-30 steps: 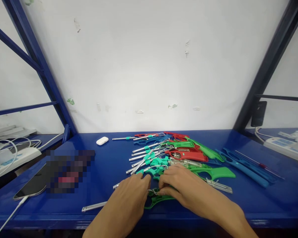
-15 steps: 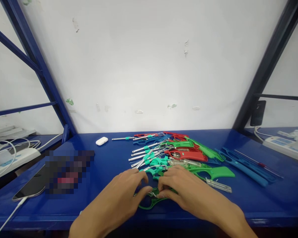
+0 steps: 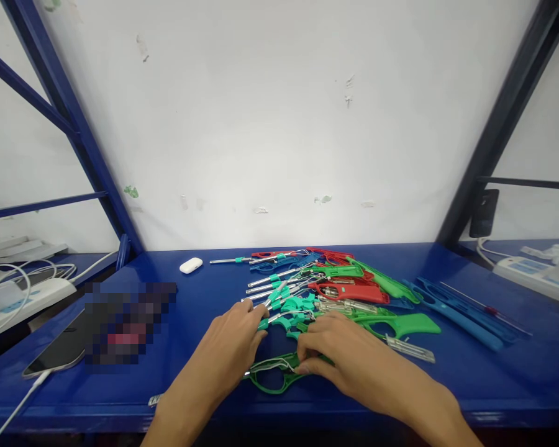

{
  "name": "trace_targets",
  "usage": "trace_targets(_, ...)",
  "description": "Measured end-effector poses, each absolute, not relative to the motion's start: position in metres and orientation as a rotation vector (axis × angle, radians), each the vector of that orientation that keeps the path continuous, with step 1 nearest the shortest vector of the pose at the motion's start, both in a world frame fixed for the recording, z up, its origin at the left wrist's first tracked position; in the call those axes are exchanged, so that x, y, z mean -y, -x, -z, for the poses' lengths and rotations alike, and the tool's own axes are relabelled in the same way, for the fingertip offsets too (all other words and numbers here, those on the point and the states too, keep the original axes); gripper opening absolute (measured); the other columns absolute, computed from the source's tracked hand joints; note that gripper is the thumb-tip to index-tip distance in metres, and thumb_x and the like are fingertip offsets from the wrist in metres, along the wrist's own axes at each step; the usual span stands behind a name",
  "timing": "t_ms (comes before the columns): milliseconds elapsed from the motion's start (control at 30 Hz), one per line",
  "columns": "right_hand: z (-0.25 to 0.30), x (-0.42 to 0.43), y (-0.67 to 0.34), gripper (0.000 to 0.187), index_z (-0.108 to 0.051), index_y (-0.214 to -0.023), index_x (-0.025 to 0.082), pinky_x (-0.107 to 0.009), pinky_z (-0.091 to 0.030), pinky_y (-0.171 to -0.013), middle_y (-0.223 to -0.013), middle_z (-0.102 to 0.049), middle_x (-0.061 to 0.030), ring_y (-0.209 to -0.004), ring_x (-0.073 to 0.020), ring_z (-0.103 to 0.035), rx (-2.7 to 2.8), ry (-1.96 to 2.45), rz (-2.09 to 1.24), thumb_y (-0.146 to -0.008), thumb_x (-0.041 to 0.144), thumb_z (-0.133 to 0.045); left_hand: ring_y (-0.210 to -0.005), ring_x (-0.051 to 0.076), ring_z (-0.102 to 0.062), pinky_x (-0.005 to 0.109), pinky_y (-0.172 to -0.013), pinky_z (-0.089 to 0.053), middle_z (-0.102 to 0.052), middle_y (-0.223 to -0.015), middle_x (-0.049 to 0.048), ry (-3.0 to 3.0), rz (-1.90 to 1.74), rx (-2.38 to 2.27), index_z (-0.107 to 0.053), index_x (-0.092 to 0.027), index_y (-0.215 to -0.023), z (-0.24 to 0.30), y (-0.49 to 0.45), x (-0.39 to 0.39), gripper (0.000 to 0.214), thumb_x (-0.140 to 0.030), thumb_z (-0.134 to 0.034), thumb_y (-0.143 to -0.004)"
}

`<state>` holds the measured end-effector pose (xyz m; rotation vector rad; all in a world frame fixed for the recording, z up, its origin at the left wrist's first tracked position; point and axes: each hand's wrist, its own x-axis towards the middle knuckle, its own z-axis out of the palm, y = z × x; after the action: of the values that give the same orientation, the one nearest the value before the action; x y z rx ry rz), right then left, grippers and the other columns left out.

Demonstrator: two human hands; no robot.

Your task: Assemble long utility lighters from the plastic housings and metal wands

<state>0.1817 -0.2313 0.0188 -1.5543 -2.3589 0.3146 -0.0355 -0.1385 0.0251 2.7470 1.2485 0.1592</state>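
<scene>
An opened green lighter shell (image 3: pixel 272 391) lies near the table's front edge, its looped trigger guard facing me. White wires (image 3: pixel 279 362) run along it, and a bit of metal tube pokes out on its left. My right hand (image 3: pixel 330 347) is closed on the shell's right part, thumb and forefinger pinched by the wires. Beyond the shell, my left hand (image 3: pixel 230 347) reaches over the tube ends of the pile, thumb apart from its bent fingers. A teal collar (image 3: pixel 263 324) shows at its fingertips; whether they touch it is unclear.
Red, blue and green lighter parts (image 3: pixel 354 290) with metal tubes are heaped behind my hands. Blue shells (image 3: pixel 466 316) and a thin screwdriver (image 3: pixel 489 308) lie right. A white earbud case (image 3: pixel 190 266) and a charging phone (image 3: pixel 58 347) are left. A wall stands behind.
My left hand has left the green shell and moved forward and left to the tube ends. More of the shell and its wires shows. My right hand has stayed in place.
</scene>
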Motion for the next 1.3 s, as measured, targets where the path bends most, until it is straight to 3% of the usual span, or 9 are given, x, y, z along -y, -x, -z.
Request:
trace_targets(333,-0.021,0.232,-0.181,0.016,-0.07,-0.092,0.024,-0.033,-0.041,-0.081,-0.096,-0.074,0.0017,-0.093,-0.0208,-0.066,2.36,1.547,-0.285,-0.103,0.034,-0.069,-0.092,0.022,-0.07,0.028,-0.073,-0.051,-0.066,-0.111,0.0052,-2.855,-0.182,-1.023,-0.067,-0.03,-0.124,-0.015,0.016,0.144,0.031,-0.015,-0.047,-0.107)
trace_targets(567,-0.022,0.231,-0.179,0.018,-0.07,-0.089,0.023,-0.033,-0.041,-0.079,-0.093,-0.074,0.0015,-0.09,-0.0212,-0.067,2.372,1.551,-0.271,-0.103,0.033,-0.069,-0.092,0.024,-0.071,0.027,-0.068,-0.048,-0.067,-0.106,0.0064,-2.902,-0.175,-0.983,-0.071,-0.023,-0.099,-0.009,0.009,0.138,0.02,-0.015,-0.053,-0.105)
trace_targets(733,-0.02,0.232,-0.181,0.017,-0.07,-0.092,0.024,-0.032,-0.042,-0.081,-0.097,-0.075,0.0014,-0.094,-0.0213,-0.068,2.371,1.538,-0.277,-0.103,0.036,-0.068,-0.094,0.023,-0.072,0.029,-0.075,-0.05,-0.071,-0.108,0.0042,-2.894,-0.279,-0.991,-0.068,-0.022,-0.106,-0.018,0.018,0.139,0.018,-0.016,-0.051,-0.107)
trace_targets(900,-0.018,0.23,-0.181,0.017,-0.071,-0.092,0.024,-0.032,-0.041,-0.078,-0.095,-0.075,0.0013,-0.091,-0.0208,-0.068,2.361,1.529,-0.274,-0.103,0.037,-0.068,-0.085,0.023,-0.074,0.03,-0.073,-0.051,-0.077,-0.095,0.0013,-2.854,-0.414,-1.054,-0.069,-0.022,-0.098,-0.028,0.029,0.139,0.023,-0.016,-0.049,-0.107)
trace_targets(1000,-0.019,0.229,-0.18,0.018,-0.072,-0.091,0.024,-0.032,-0.041,-0.077,-0.092,-0.075,0.0015,-0.089,-0.0206,-0.068,2.353,1.527,-0.274,-0.104,0.037,-0.068,-0.092,0.023,-0.076,0.031,-0.077,-0.052,-0.08,-0.103,0.0017,-2.846,-0.528,-1.058,-0.072,-0.024,-0.105,-0.035,0.04,0.137,0.026,-0.015,-0.048,-0.105)
trace_targets(1133,-0.02,0.23,-0.179,0.019,-0.071,-0.092,0.024,-0.032,-0.041,-0.078,-0.091,-0.074,0.0017,-0.089,-0.02,-0.067,2.353,1.523,-0.293,-0.104,0.038,-0.067,-0.099,0.024,-0.075,0.032,-0.084,-0.054,-0.08,-0.111,0.0027,-2.832,-0.716,-1.062,-0.072,-0.027,-0.122,-0.048,0.061,0.134,0.028,-0.025,-0.05,-0.105)
trace_targets(1200,-0.02,0.23,-0.18,0.02,-0.071,-0.092,0.024,-0.032,-0.042,-0.078,-0.092,-0.074,0.0017,-0.09,-0.0198,-0.067,2.352,1.522,-0.306,-0.105,0.038,-0.066,-0.092,0.022,-0.074,0.03,-0.077,-0.053,-0.08,-0.103,0.0018,-2.829,-0.794,-1.039,-0.073,-0.028,-0.122,-0.051,0.072,0.137,0.027,-0.03,-0.051,-0.106)
trace_targets(1300,-0.02,0.231,-0.181,0.019,-0.07,-0.092,0.025,-0.031,-0.042,-0.079,-0.092,-0.073,0.0022,-0.091,-0.0198,-0.066,2.34,1.529,-0.325,-0.105,0.038,-0.067,-0.089,0.018,-0.072,0.026,-0.08,-0.054,-0.078,-0.098,-0.0009,-2.764,-0.965,-0.843,-0.074,-0.029,-0.115,-0.039,0.083,0.151,0.021,-0.031,-0.054,-0.107)
